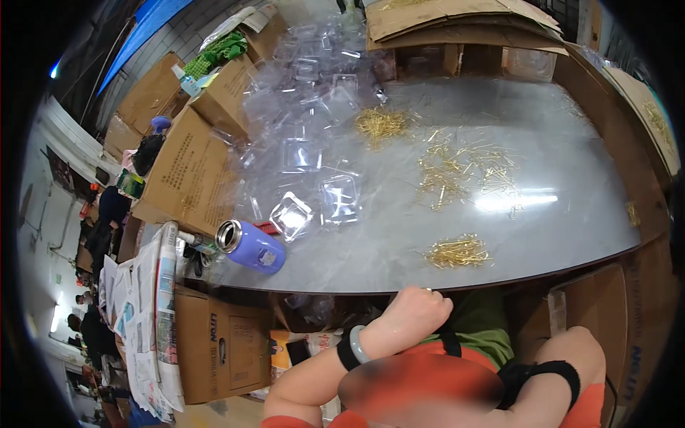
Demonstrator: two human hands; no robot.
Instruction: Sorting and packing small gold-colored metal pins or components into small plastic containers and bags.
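at the near edge of the grey table [342, 265], the left hand [410, 314] is bent at the wrist with its fingers curled under and its back turned up; whether it is clenched on nothing or grasping something cannot be told, as the palm side is hidden. a pale bracelet [357, 344] and a black band [347, 355] circle that wrist. the right arm [571, 346] is bent at the lower right, with another black band [571, 379] around it, but its hand is hidden, so its grip cannot be told either. just beyond the left hand, a little to its right, lies a small gold pile [459, 251] of thin wire-like pieces on the tabletop. farther back, more gold pieces [442, 171] are spread loosely, and a denser gold heap [382, 126] sits behind them to the left, beside a big spread of clear plastic containers [303, 153]. a purple bottle [262, 248] with a steel mouth is near the table's left front corner. left of the containers is a cardboard box [189, 171], and stacked newspapers [146, 321] lie nearer, just beyond the table's corner.
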